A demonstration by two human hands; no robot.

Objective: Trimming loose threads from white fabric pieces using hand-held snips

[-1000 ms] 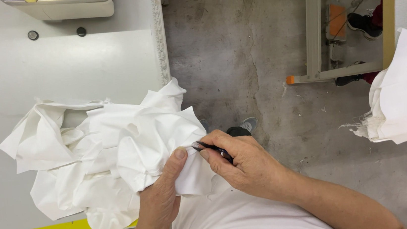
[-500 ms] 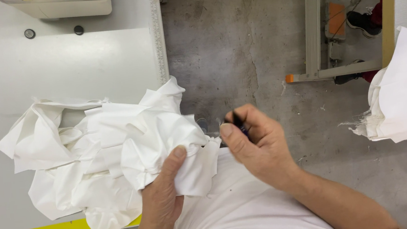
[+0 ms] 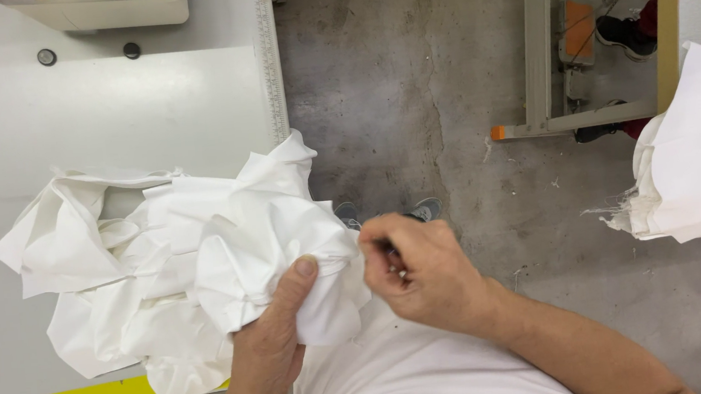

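The crumpled white cloth sprawls mostly left to right over the counter edge, its bunched end toward the person. The left hand clamps that end, thumb on top. The right hand, fingers curled, pinches the cloth's edge, wrist bent inward.

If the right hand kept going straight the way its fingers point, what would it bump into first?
The right hand points leftward, fingertips pinched right at the edge of the bunched white cloth that the left hand grips. It would most likely meet that cloth first, near the left thumb; depth is hard to judge.
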